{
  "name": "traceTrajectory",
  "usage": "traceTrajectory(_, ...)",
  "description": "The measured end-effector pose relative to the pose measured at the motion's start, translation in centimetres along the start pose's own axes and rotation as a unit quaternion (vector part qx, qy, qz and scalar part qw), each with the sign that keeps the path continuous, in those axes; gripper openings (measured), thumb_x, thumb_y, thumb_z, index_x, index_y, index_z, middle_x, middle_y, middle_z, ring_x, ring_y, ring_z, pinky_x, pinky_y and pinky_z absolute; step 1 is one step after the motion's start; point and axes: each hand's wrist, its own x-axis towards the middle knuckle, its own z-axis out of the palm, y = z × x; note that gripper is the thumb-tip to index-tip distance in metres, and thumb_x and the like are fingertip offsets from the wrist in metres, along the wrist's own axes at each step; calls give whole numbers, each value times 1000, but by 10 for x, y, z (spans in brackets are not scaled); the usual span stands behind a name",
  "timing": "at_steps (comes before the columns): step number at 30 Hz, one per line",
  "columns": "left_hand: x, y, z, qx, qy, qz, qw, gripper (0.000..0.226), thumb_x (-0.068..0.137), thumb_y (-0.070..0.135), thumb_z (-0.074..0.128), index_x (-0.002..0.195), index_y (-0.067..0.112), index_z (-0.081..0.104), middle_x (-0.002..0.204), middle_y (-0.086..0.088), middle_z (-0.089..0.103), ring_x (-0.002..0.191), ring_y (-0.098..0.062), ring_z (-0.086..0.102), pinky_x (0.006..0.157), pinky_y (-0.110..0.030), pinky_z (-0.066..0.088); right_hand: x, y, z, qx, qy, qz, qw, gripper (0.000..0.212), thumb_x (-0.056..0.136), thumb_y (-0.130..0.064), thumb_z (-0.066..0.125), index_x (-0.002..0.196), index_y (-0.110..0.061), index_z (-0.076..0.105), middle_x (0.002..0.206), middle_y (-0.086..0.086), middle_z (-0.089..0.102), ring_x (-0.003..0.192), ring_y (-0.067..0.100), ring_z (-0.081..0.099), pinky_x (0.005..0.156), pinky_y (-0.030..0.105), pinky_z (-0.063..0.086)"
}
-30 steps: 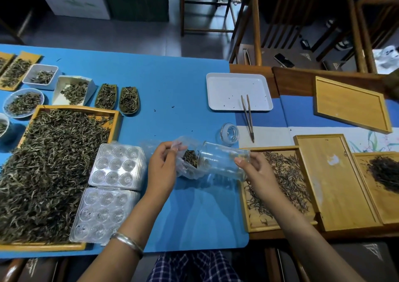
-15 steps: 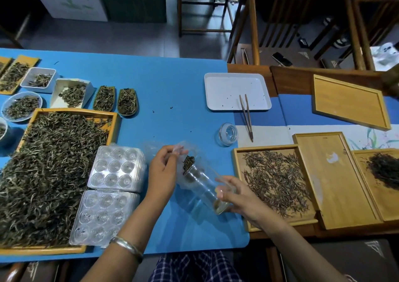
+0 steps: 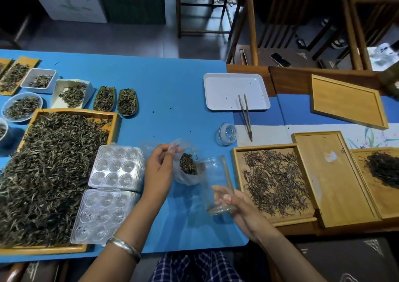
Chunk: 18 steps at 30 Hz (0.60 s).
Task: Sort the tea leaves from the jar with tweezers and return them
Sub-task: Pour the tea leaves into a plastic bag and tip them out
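Head view: left hand (image 3: pixel 158 169) is pinching the top of a thin clear bag (image 3: pixel 185 173) w/ a clump of tea leaves (image 3: pixel 188 164) inside, fingers curled on the plastic. Right hand (image 3: pixel 237 206) is gripping the glass jar (image 3: pixel 217 186) near its base, fingers wrapped round it, mouth tilted up toward the bag; jar looking nearly empty. Both are hovering over the blue desk (image 3: pixel 172 91), near edge, center. Tweezers (image 3: pixel 246 117) are lying idle at far right, tips beside the jar lid (image 3: pixel 226 131), partly on the white tray (image 3: pixel 235 91). Sorted leaves are sitting in the wooden tray (image 3: pixel 274 180) just right. To do it well, prob.: keep bag mouth right over jar opening, tip slowly, avoid spilling bits.
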Motion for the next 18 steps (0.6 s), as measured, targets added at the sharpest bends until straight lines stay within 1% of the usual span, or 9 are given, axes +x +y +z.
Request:
traceTrajectory(2, -1, 1, -1, -1, -3, 4, 1000, 15, 101, 13, 51, 99, 3, 61, 94, 5, 75, 98, 2, 67, 88, -11, 47, -1, 3, -5, -1, 15, -11, 1000, 64, 61, -29, 86, 115, -7, 61, 106, 10, 66, 103, 27, 63, 100, 42, 45)
traceTrajectory(4, -2, 1, -2, 0, -4, 10, 1000, 12, 100, 13, 52, 94, 8, 61, 93, 5, 75, 98, 3, 67, 85, -8, 46, -1, 6, -7, -4, 39, -24, 999, 63, 59, -21, 86, 113, -6, 58, 110, 15, 64, 108, 31, 62, 95, 39, 50)
traceTrajectory(7, -3, 2, -4, -4, -6, 8, 1000, 10, 100, 12, 53, 95, 8, 61, 89, 8, 76, 98, 1, 67, 87, -11, 48, 4, 8, -8, -55, 118, -47, 990, 68, 54, -16, 89, 113, -12, 56, 115, 11, 65, 112, 27, 61, 93, 40, 52)
traceTrajectory(8, -3, 3, -5, 0, -7, 10, 1000, 10, 100, 12, 53, 95, 8, 61, 87, 11, 76, 98, 2, 67, 89, -14, 49, 6, 8, -8, -96, 148, -62, 982, 67, 55, -14, 91, 113, -16, 57, 116, 8, 64, 111, 22, 62, 91, 39, 54)
traceTrajectory(9, -4, 5, -5, 5, -7, 13, 1000, 10, 100, 13, 52, 95, 8, 60, 87, 12, 76, 98, 3, 67, 91, -18, 50, 9, 9, -7, -141, 171, -79, 972, 64, 57, -12, 91, 111, -20, 56, 115, 4, 63, 108, 16, 62, 87, 34, 55)
traceTrajectory(11, -5, 8, -5, 8, -4, 17, 1000, 12, 100, 12, 52, 96, 4, 60, 88, 9, 76, 99, 6, 66, 96, -28, 50, 15, 12, -4, -224, 202, -116, 946, 62, 59, -13, 90, 108, -27, 55, 111, -5, 59, 100, -3, 57, 77, 14, 50)
traceTrajectory(12, -5, 9, -5, 7, -2, 19, 1000, 13, 100, 11, 51, 98, 1, 60, 91, 7, 75, 98, 7, 65, 98, -32, 50, 18, 14, -1, -246, 217, -128, 936, 63, 59, -14, 90, 109, -27, 54, 110, -8, 57, 98, -8, 55, 73, 7, 46)
traceTrajectory(15, -5, 11, -7, 10, 2, 19, 1000, 14, 100, 11, 51, 100, 1, 60, 97, 2, 73, 96, 9, 65, 99, -45, 48, 26, 21, 8, -276, 258, -146, 914, 69, 60, -17, 88, 119, -27, 54, 112, -13, 59, 98, -7, 55, 76, 4, 40)
traceTrajectory(18, -5, 12, -11, 20, 7, 20, 1000, 12, 100, 13, 51, 95, 12, 62, 95, 8, 74, 94, 9, 65, 94, -53, 49, 32, 23, 12, -321, 282, -173, 887, 69, 60, -22, 85, 116, -40, 47, 105, -25, 56, 96, -15, 52, 72, 2, 38)
